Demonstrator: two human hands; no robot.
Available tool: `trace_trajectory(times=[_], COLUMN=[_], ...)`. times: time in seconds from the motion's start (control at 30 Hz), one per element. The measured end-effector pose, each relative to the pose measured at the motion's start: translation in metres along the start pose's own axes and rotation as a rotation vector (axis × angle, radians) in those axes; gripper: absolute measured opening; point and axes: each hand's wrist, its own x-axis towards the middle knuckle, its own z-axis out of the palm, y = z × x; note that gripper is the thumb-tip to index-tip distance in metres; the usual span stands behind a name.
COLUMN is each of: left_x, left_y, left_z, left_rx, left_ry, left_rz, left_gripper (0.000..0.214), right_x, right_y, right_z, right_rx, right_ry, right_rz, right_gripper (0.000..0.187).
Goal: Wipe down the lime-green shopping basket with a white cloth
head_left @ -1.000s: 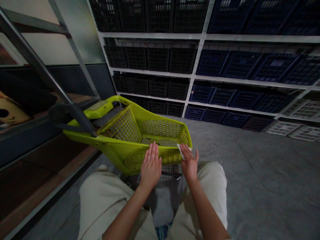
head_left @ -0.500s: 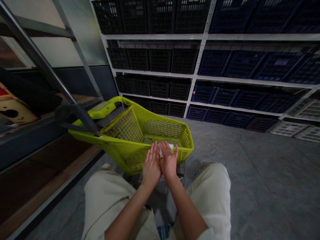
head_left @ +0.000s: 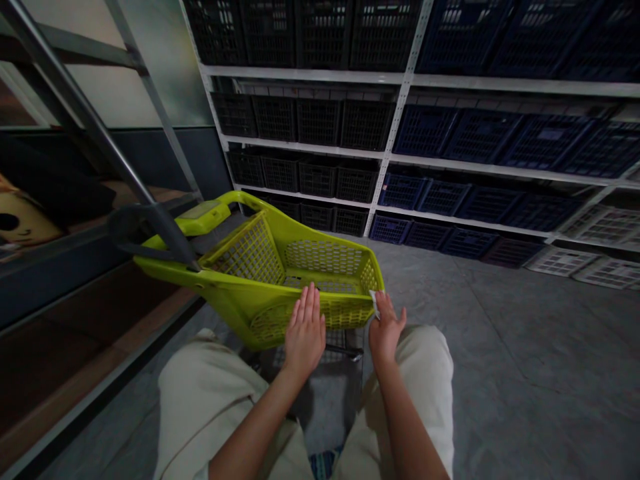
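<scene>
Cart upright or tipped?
Upright: the cart has its opening facing up, showing the inside, with its lower frame beneath the basket.

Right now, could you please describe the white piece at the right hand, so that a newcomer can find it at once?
Find the yellow-green shopping cart, then follow its near rim to the right end. There the right hand partly covers a small white piece, perhaps cloth or paper. Its white colour sets it apart from the yellow-green plastic beside it.
</scene>
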Motion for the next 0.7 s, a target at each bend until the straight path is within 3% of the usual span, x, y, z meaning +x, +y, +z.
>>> trace_trajectory(times=[0.2,0.3,0.43,0.6,0.7], left_x=[-0.001,-0.002,-0.001,-0.001,0.0], left_y=[-0.003,-0.008,-0.011,-0.01,-0.011], left_z=[0.006,0.007,0.003,0.002,0.004], left_rx=[0.013,0.03,0.044,0.02,0.004], left_ry=[-0.004,-0.003,0.005,0.017,0.027], left_rz=[0.001,0.031,0.055,0.057,0.065], left_gripper=[0.069,0.071,0.07,0.07,0.069], right_x=[-0.006,-0.005,0.002,0.011,0.016], right_y=[-0.096,-0.11,-0.065,0.019,0.048], right_z=[0.018,0.019,0.006,-0.007,-0.01], right_rx=[0.084,0.144,0.145,0.137,0.184], right_ry=[-0.158,-0.214,-0.231,-0.136,-0.113], right_rz=[-0.195,-0.31,-0.417,-0.283,-0.221], right_gripper=[0.073,0.073,0.085,0.081,0.079])
